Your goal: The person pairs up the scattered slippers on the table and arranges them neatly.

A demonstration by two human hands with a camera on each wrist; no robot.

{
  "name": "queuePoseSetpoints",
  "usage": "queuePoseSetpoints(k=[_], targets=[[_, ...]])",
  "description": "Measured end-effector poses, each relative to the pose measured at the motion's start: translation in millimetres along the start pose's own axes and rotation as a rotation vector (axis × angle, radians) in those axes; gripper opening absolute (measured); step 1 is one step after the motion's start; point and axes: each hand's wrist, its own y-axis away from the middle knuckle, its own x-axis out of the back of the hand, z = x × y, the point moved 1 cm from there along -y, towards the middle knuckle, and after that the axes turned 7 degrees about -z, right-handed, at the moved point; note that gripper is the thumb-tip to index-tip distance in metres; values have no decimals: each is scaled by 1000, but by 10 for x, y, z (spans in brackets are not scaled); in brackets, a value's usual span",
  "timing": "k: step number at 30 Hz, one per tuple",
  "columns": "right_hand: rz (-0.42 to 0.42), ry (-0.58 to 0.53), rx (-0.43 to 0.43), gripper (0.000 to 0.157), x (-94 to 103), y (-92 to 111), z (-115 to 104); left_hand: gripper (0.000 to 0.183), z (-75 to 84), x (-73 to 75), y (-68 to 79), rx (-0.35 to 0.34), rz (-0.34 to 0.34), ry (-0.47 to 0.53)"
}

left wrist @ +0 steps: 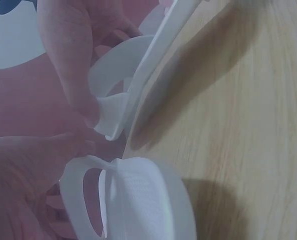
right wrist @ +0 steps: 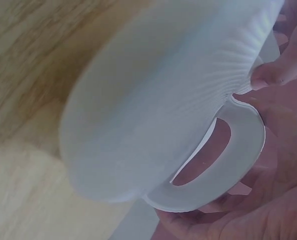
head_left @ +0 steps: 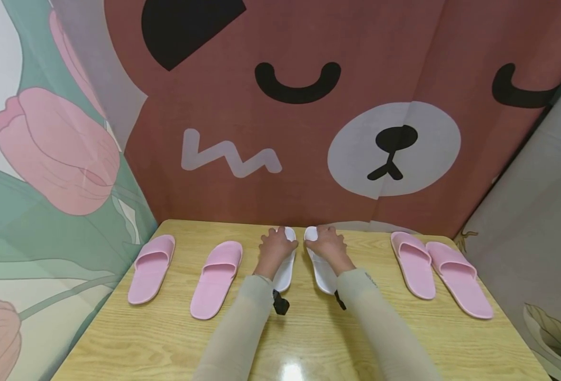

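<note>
Two white slippers are held side by side near the back of the wooden table. My left hand (head_left: 276, 250) grips the left white slipper (head_left: 285, 275) at its strap end, thumb on the inner side. The right white slipper (head_left: 323, 272) is gripped the same way by my right hand (head_left: 329, 247). Close up in the left wrist view, the left slipper's white strap (left wrist: 76, 192) lies against the fingers, and shadows fall on the wood beside both slippers. The right wrist view shows the right slipper's pale sole (right wrist: 138, 115) tilted on edge, fingers behind its strap.
Two pink slippers stand apart on the left, one outer (head_left: 149, 278) and one inner (head_left: 213, 286). A pink pair (head_left: 413, 267) lies close together at the right. Behind the table (head_left: 137, 338) hangs a bear-print curtain (head_left: 309, 143); a tulip-print curtain (head_left: 56, 153) borders the left.
</note>
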Motion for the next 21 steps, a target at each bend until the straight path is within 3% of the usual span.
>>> queuePoseSetpoints(k=[16,21], targets=[[-61,-40,-23,76,-133,-48,91,70,23,-36,31,-3,-31,-45],[-103,-8,-5,76,-116,-82,95,60,25,-36,15,3,-66,-39]])
